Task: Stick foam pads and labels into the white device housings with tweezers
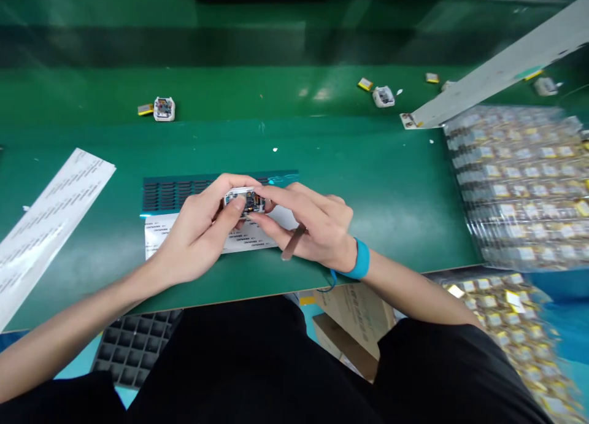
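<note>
A small white-cased electronic module [243, 200] with an exposed circuit board is held between both hands over the green table [377, 185]. My left hand [200, 231] grips it from the left, thumb and fingers closed round it. My right hand [313, 224] pinches its right side with the fingertips and also holds a thin metal tweezer-like tool [293, 243] that sticks out below the palm. A blue wrist strap [361, 259] circles my right wrist. Beneath the hands lie a white label sheet [161, 231] and a dark blue slotted tray [172, 191].
A long white label strip [50, 218] lies at the left. Clear trays of small yellow-and-silver parts [519, 185] fill the right side. More modules [164, 108] [383, 96] sit farther back, near a white bar [497, 68]. A black grid tray [133, 347] and cardboard boxes [354, 326] sit below the table edge.
</note>
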{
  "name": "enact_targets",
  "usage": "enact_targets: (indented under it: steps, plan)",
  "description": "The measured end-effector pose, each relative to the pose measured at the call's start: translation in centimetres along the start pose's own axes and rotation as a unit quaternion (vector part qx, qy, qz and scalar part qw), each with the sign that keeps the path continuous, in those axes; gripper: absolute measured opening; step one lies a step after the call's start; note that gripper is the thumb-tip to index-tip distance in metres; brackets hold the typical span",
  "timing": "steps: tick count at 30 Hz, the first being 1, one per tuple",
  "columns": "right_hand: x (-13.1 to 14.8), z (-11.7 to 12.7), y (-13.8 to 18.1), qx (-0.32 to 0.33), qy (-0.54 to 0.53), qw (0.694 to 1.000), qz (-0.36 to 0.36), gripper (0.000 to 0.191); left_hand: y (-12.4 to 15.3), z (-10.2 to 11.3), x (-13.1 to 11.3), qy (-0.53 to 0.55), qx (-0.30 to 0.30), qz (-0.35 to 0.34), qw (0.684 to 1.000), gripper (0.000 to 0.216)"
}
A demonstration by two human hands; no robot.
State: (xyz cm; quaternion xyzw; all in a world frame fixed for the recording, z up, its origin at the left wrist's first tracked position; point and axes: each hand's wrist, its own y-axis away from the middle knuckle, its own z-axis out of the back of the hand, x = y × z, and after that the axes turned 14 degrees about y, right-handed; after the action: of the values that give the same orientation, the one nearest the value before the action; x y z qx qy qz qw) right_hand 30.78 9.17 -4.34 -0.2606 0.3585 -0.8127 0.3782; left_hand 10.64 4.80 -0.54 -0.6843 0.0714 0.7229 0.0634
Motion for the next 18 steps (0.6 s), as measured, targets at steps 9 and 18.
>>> enact_targets:
  steps: [9,18]
  plan:
    - [-0.4,1.0,-0.2,0.079,-0.032,0.996,0.04,0.022,0.7,-0.1,0.1,-0.106,-0.03,-0.055,0.992,0.025]
    - [0.1,-0.1,0.3,0.08,-0.09,0.992,-0.036,0.012,0.1,0.5,0.8,-0.065,-0.061,-0.035,0.995,0.017]
